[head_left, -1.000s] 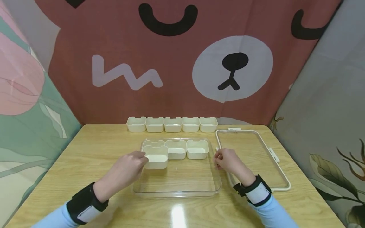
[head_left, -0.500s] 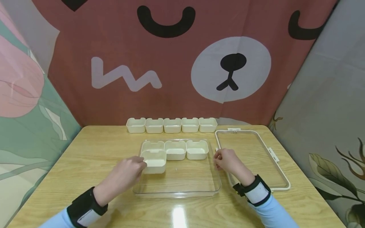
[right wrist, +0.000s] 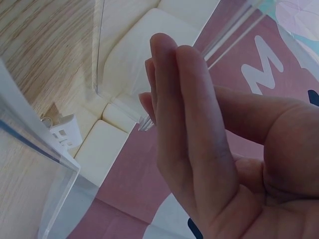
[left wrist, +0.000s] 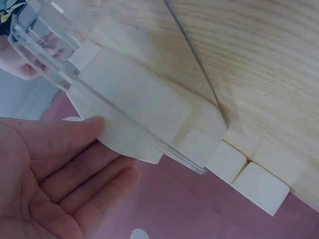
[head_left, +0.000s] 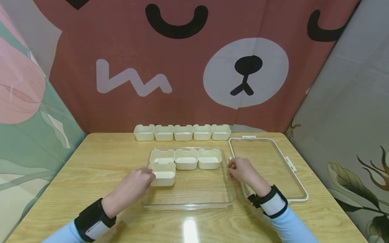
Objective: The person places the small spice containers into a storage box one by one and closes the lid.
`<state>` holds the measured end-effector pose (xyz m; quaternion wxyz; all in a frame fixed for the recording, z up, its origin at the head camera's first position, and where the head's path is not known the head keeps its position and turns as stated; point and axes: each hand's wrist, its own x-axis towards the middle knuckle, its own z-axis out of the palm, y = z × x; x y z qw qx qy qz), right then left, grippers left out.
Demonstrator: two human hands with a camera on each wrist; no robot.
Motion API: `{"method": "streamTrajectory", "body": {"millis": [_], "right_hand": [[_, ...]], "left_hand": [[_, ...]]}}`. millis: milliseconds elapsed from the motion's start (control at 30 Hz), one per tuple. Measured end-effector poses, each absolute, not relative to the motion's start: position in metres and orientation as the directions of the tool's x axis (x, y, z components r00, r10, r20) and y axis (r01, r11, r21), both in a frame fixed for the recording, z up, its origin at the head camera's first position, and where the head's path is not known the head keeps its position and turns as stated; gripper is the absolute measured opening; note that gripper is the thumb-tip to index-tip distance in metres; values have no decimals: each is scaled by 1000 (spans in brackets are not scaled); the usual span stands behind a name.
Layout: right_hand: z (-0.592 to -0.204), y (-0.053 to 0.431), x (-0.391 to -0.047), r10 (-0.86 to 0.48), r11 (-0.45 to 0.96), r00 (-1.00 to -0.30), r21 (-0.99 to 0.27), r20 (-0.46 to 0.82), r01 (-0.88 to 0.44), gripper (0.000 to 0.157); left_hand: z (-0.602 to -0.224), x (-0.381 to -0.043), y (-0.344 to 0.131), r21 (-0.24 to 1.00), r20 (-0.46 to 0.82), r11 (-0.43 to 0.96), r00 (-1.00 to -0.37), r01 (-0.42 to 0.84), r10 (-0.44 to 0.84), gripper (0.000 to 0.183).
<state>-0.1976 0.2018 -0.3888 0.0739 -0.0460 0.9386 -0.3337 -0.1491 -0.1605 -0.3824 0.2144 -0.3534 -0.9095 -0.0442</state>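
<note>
A person in pale blue sleeves works at a wood-grain desk (head_left: 106,162), both hands reaching in from the bottom corners. Left of centre in the frame, the left hand (head_left: 131,185) pinches the left side of a small cream cup (head_left: 163,175), thumb on its wall and fingertips close by. The cup is upright within the left part of a clear tray (head_left: 188,206), just in front of the leftmost of three matching cups (head_left: 186,160) lined along the tray's back; I cannot tell whether its base rests on the tray floor. The right hand (head_left: 245,173) is at the tray's right wall, its fingers close together; whether they grip that wall or merely lie beside it, I cannot make out. To me the cup looks like thin, stiff plastic: light, unlikely to bend much, and smooth enough to slide in a loose pinch. Its side wall near the rim seems the best hold, clear of the neighbour behind. Across the upper middle of the desk stands a row of five more cups (head_left: 183,133), and at right lies a white-rimmed lid (head_left: 280,152), flat and partly behind the right arm.
</note>
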Motion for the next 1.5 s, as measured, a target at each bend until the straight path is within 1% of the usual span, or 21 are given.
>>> {"method": "streamTrajectory", "body": {"millis": [100, 333, 400, 667, 900, 1333, 1500], "right_hand": [[-389, 201, -197, -133, 774, -985, -632, -107, -35, 8], [-388, 201, -199, -126, 774, -984, -632, -123, -20, 7], [-388, 201, -199, -125, 776, -984, -630, -124, -19, 7], [-387, 200, -197, -143, 786, -983, -617, -113, -44, 6], [-386, 199, -197, -135, 802, -984, -596, -119, -38, 5], [-387, 198, -197, -127, 816, -985, -577, -119, -35, 5], [-388, 199, -196, -133, 811, -984, -584, -119, -39, 5]], "left_hand": [[-385, -150, -162, -71, 416, 752, -666, 655, 619, 19], [-388, -152, -163, -45, 377, 778, -710, 627, 594, 18], [-388, -152, -163, -39, 373, 779, -714, 625, 592, 18], [-391, -153, -163, -36, 379, 778, -712, 627, 591, 17], [-392, -153, -164, -42, 385, 777, -708, 628, 592, 17], [-398, -153, -165, -96, 337, 771, -708, 630, 620, 18], [-400, -154, -164, -107, 348, 769, -701, 630, 623, 19]]}}
